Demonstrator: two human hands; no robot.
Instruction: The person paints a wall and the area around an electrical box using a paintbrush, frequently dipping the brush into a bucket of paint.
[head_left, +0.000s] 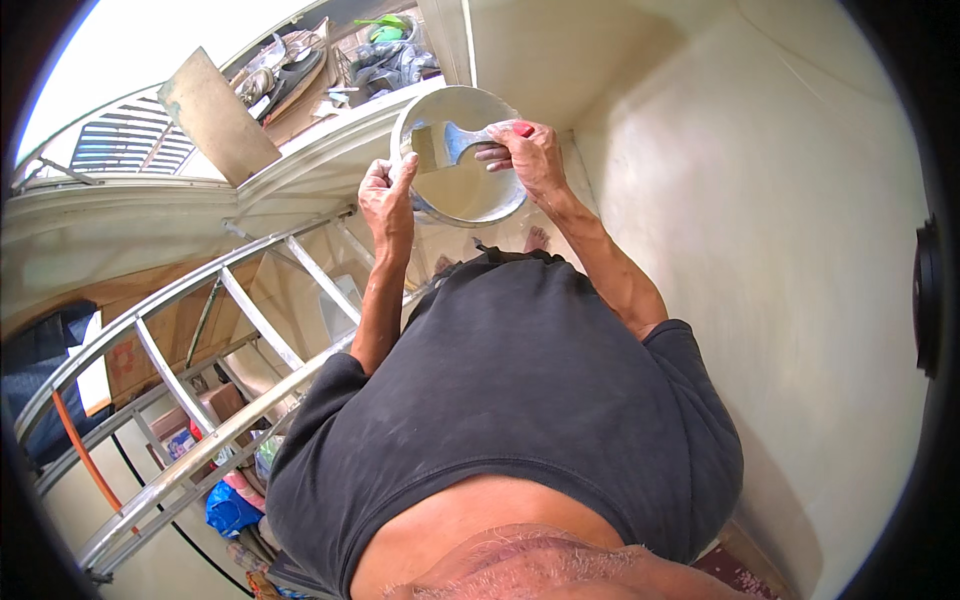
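My left hand point(388, 205) grips the left rim of a white round bucket point(471, 212) that holds pale, cream-coloured stuff. In my right hand point(530, 160) is a wide brush point(462, 142) with a blue-grey body and pale yellowish bristles, held over the bucket's mouth; a bit of red shows near my fingers. The bristle end lies near my left thumb; whether it touches the rim I cannot tell. Both hands have whitish smears, and my bare feet show just beyond the bucket.
An aluminium ladder point(250, 300) runs along my left, with piled bags point(230, 510) and boards below it. Ahead is a window ledge point(310, 135) with a leaning board point(215, 110) and cluttered items point(385, 65). A plain pale wall point(770, 300) is on my right.
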